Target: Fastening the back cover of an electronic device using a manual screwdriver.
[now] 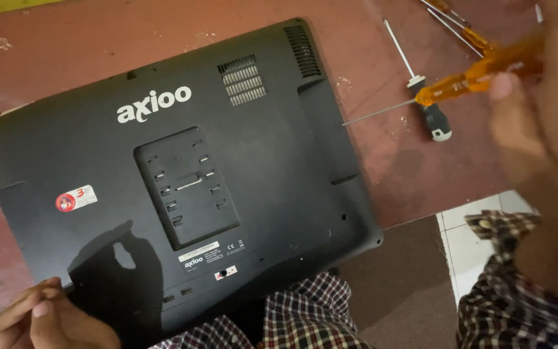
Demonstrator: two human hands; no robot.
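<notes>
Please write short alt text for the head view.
A black all-in-one computer lies back-up on a reddish table. The right hand holds an orange-handled screwdriver by its edge; the left hand grips its near corner.

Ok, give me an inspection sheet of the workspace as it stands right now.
Surface: reddish-brown table, scuffed, with pale flecks.
Job's things: black monitor lying face down, back panel up, its near edge toward the person's lap; orange-handled screwdriver, its shaft reaching to the monitor's right edge.
Clutter: black-and-white screwdriver on the table right of the monitor; more orange screwdrivers at the far right.
Hands: left hand on the monitor's near-left corner; right hand, blurred, gripping the orange-handled screwdriver.
Cables: nothing seen.
Surroundings: checked clothing at the bottom edge; white floor tiles lower right.
</notes>
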